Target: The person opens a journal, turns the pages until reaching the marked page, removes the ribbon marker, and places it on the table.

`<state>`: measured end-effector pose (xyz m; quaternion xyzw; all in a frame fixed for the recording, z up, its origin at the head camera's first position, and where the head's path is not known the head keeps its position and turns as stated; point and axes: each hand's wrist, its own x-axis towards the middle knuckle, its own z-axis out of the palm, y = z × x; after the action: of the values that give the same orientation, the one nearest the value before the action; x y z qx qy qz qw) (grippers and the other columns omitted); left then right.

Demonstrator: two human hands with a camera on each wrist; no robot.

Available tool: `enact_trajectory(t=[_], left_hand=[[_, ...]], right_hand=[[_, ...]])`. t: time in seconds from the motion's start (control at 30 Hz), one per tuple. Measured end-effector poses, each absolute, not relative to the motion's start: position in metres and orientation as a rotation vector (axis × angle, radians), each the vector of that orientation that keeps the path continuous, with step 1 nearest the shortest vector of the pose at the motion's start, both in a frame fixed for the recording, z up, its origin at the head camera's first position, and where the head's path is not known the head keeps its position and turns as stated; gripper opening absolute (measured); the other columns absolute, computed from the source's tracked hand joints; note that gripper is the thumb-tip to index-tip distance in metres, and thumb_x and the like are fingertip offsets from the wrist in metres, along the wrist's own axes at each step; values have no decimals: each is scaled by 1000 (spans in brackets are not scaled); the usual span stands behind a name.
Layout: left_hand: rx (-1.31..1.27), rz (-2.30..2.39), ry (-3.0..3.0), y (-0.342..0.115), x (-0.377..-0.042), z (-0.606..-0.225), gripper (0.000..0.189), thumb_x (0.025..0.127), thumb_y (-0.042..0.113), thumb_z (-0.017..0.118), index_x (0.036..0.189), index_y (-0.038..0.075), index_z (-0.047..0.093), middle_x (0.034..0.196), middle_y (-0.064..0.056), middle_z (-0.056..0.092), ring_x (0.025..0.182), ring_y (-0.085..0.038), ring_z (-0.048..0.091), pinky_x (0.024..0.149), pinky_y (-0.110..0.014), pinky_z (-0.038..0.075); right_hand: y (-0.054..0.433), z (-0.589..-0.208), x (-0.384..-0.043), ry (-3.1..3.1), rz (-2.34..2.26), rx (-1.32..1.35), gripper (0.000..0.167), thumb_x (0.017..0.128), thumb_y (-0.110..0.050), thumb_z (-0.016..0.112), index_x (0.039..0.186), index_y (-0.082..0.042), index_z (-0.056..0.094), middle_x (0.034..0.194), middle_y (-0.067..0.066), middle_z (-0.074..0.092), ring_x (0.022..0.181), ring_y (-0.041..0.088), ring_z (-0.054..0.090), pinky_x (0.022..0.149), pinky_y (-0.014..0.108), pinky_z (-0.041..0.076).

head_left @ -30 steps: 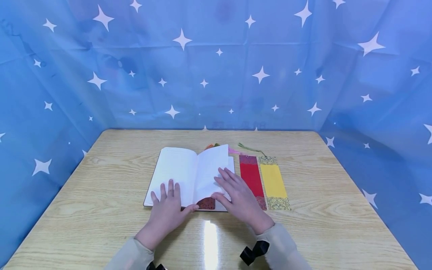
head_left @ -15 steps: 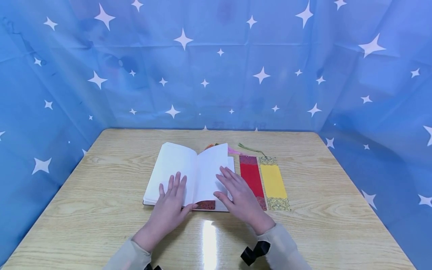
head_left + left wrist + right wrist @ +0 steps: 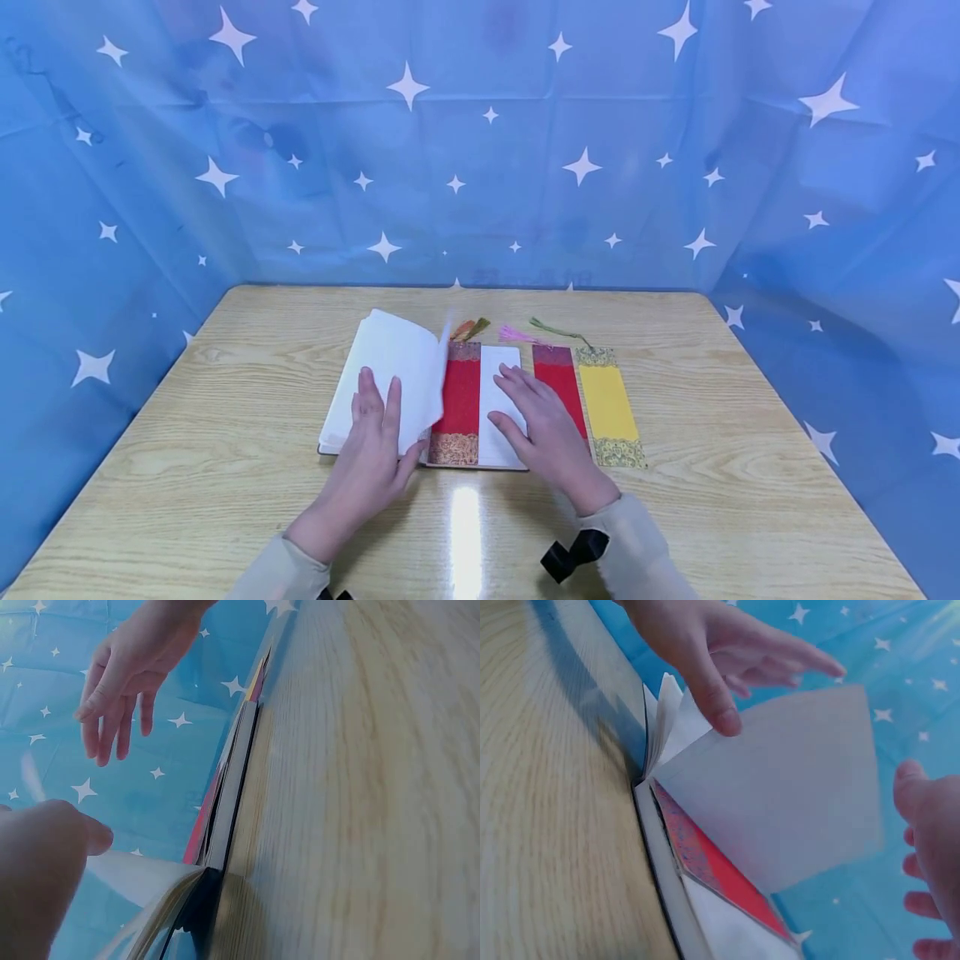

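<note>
An open book point(image 3: 501, 408) with blank-looking white pages lies on the table. One page point(image 3: 802, 780) stands up from its middle, partway through a turn to the left. A red bookmark point(image 3: 461, 398) with patterned ends lies on the right-hand side near the spine, orange and olive tassels at its top. My left hand point(image 3: 369, 450) is over the left pages with fingers extended, its thumb close to the standing page. My right hand point(image 3: 553, 442) hovers over the book's right edge, fingers loosely extended and holding nothing, apart from the page in the right wrist view.
Right of the book lie another red bookmark point(image 3: 557, 383) with a pink tassel point(image 3: 517, 335) and a yellow bookmark point(image 3: 609, 402) with a green tassel. The wooden table point(image 3: 720, 500) meets a blue star-patterned curtain point(image 3: 480, 217) at the back and sides.
The page has swung up from the right side toward the left, uncovering the red bookmark. My left hand has shifted slightly up the left pages; my right hand has drawn a little rightward.
</note>
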<state>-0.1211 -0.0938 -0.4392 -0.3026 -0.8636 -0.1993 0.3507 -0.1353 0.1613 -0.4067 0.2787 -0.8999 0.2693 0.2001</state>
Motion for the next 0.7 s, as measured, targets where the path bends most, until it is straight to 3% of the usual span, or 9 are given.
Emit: enact_trajectory(t=[0.13,0.27,0.43,0.57,0.7], left_hand=[[-757,-477,-2133,-95,-123,-439,73,94,26,46,145,-6,6,146,-31,-21,133,-53,6,101,-59,25],[-692,-378,-2095,-98,-123,-439,72,94,28,48,145,-4,9,145,-30,-25,133,-52,2,99,-62,26],[-646,-249,-2143,-103,-124,-440,68,92,29,45,145,-2,16,146,-25,-26,133,-44,-21,102,-67,2],[-652,-182,-2266,-108,-123,-441,64,94,31,40,145,-1,19,149,-24,-20,134,-44,-20,97,-71,-5],[-645,-139,-2445,-113,-120,-442,68,89,29,47,145,1,22,151,-26,-8,134,-50,-10,95,-74,-2]], right_hand=[[160,-411,-136,-2526,720,782,52,89,-31,62,134,-10,50,137,9,48,126,28,42,101,50,34],[160,-414,-136,-2541,699,765,51,89,-31,62,134,-11,51,133,9,52,123,27,46,98,48,38],[159,-413,-135,-2608,733,704,51,86,-29,66,132,-13,53,129,7,55,118,25,49,94,47,42],[159,-413,-135,-2648,763,677,50,85,-28,67,131,-14,54,127,5,57,116,25,51,93,47,43],[157,-415,-135,-2668,759,665,48,87,-31,66,131,-15,55,125,4,58,114,25,53,92,46,45]])
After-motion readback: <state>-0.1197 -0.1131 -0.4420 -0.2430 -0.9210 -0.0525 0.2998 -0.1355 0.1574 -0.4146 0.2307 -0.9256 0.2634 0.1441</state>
